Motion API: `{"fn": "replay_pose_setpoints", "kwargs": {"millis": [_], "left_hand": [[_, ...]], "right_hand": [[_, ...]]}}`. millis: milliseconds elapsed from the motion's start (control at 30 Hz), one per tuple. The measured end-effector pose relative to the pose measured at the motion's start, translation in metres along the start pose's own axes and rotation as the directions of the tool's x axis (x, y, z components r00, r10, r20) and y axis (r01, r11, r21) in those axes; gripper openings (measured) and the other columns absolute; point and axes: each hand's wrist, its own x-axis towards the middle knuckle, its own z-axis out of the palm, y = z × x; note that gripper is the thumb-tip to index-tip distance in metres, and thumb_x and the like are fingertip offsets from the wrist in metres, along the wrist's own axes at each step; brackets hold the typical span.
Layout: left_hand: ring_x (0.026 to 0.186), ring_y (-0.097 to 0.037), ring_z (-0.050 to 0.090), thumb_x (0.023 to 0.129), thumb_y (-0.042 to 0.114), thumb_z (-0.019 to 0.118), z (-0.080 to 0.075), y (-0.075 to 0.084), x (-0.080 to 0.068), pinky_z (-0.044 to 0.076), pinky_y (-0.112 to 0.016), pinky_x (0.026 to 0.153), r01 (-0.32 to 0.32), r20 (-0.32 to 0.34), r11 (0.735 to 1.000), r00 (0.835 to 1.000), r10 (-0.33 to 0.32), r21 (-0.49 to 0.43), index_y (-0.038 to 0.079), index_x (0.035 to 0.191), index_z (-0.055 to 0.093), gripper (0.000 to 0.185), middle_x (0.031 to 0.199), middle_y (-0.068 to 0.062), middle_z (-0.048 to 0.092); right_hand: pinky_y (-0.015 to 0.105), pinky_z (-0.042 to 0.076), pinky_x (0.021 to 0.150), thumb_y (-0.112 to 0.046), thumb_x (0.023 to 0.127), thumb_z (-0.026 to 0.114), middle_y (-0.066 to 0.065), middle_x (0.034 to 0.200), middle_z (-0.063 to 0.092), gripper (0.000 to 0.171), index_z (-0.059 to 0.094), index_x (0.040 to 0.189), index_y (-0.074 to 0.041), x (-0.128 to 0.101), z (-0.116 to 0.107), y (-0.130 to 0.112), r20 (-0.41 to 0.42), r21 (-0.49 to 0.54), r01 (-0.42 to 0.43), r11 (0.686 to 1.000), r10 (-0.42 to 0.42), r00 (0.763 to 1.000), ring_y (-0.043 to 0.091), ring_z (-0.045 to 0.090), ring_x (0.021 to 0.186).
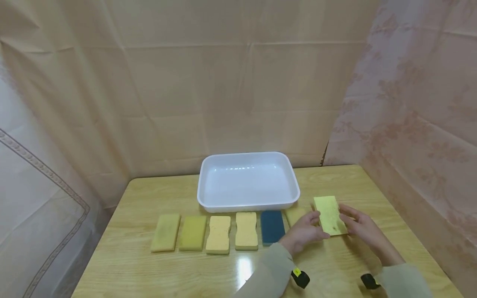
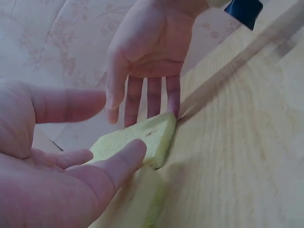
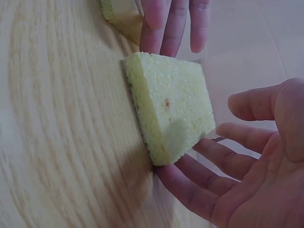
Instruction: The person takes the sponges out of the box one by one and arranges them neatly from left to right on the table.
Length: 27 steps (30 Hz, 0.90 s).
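Sitting flat on the wooden worktop (image 1: 335, 265) near its right edge, the pale yellow sponge (image 1: 330, 215) is getting bracketed by both hands. Left hand (image 1: 303, 234) and right hand (image 1: 361, 227) are flanking it, straight fingers (image 3: 190, 183) spread, touching its sides. Texture porous, corners squarish. Free room ahead; white plastic tray (image 1: 247, 203) behind, six more sponges (image 1: 220, 232) lining up left.
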Motion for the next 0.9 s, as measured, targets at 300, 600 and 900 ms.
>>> {"fn": "replay_pose_setpoints", "kwargs": {"millis": [300, 600, 900], "left_hand": [[0.135, -0.039, 0.046, 0.079, -0.016, 0.066, 0.009, -0.006, 0.001, 0.053, -0.043, 0.097, 0.019, -0.049, 0.989, 0.998, -0.027, -0.149, 0.003, 0.145, 0.049, 0.072, 0.152, -0.023, 0.043], [0.140, -0.043, 0.040, 0.081, -0.019, 0.063, 0.009, -0.010, 0.003, 0.048, -0.049, 0.103, 0.033, -0.036, 0.978, 0.998, -0.042, -0.207, 0.000, 0.146, 0.047, 0.069, 0.153, -0.024, 0.040], [0.142, -0.043, 0.037, 0.082, -0.021, 0.060, 0.009, -0.015, 0.003, 0.045, -0.049, 0.107, 0.039, -0.010, 0.965, 0.999, -0.043, -0.260, -0.003, 0.147, 0.044, 0.069, 0.155, -0.027, 0.037]], "right_hand": [[0.032, 0.054, 0.077, -0.028, 0.110, 0.046, 0.039, 0.150, 0.035, 0.062, 0.028, 0.152, 0.013, 0.006, 0.005, 0.003, -0.001, -0.060, -0.052, 0.997, 0.053, 0.999, 0.047, 0.046, 0.128], [0.038, 0.054, 0.089, -0.020, 0.108, 0.050, 0.040, 0.147, 0.038, 0.058, 0.030, 0.149, 0.016, 0.008, 0.005, 0.008, 0.008, -0.105, -0.002, 0.994, 0.003, 1.000, 0.053, 0.044, 0.131], [0.043, 0.054, 0.093, 0.001, 0.095, 0.064, 0.038, 0.143, 0.045, 0.054, 0.041, 0.142, 0.018, 0.010, 0.003, 0.012, 0.000, -0.189, 0.026, 0.982, -0.026, 1.000, 0.052, 0.053, 0.122]]}}
